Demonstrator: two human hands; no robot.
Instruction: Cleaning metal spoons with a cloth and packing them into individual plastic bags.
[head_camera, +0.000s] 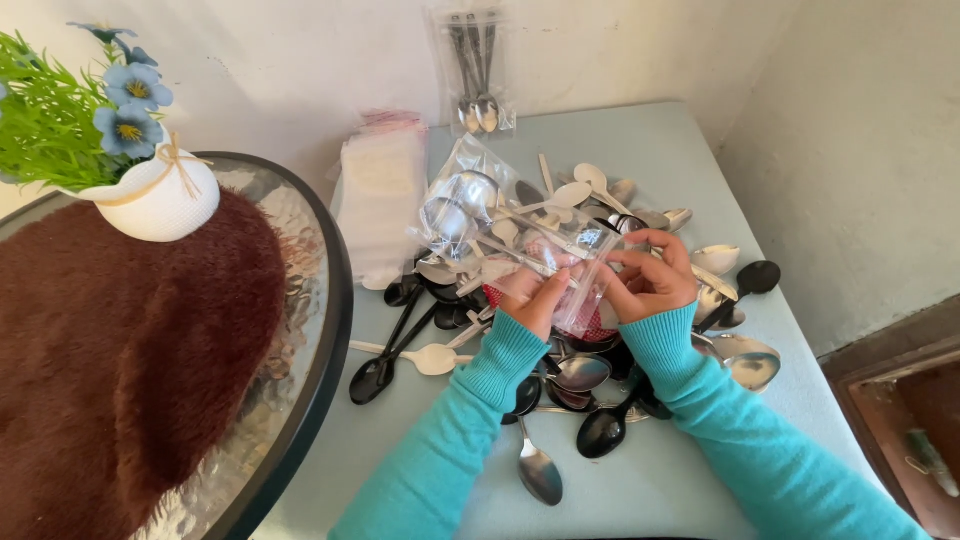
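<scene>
Presently the person is working a clear plastic bag (520, 235) packed with spoons, holding it above the heap of loose spoons (590, 360) near the middle of the pale blue table (660, 470).

The left hand (535, 295) is closed on the bag's lower end from beneath, fingers curled up around the film. The right hand (655, 272) is pinching the same end from the right side, thumb and forefinger closed on the plastic. Both forearms, in turquoise sleeves, are coming in from the near edge of the table and converging, with the wrists raised clear of the heap.

Judgement: the grip looks sound. Doing this well calls for keeping the pinches close together on the bag's edge, keeping the film taut between them, and holding the spoon bowls tilted away towards the far edge so the contents are not sliding towards the hands.

Other items noted: a stack of clear bags (382, 200) is lying at the far left of the table, and a sealed spoon packet (475, 70) is leaning on the wall at the far edge. A round glass table (320, 300) with a flower pot (160, 195) is standing alongside, to the left.
</scene>
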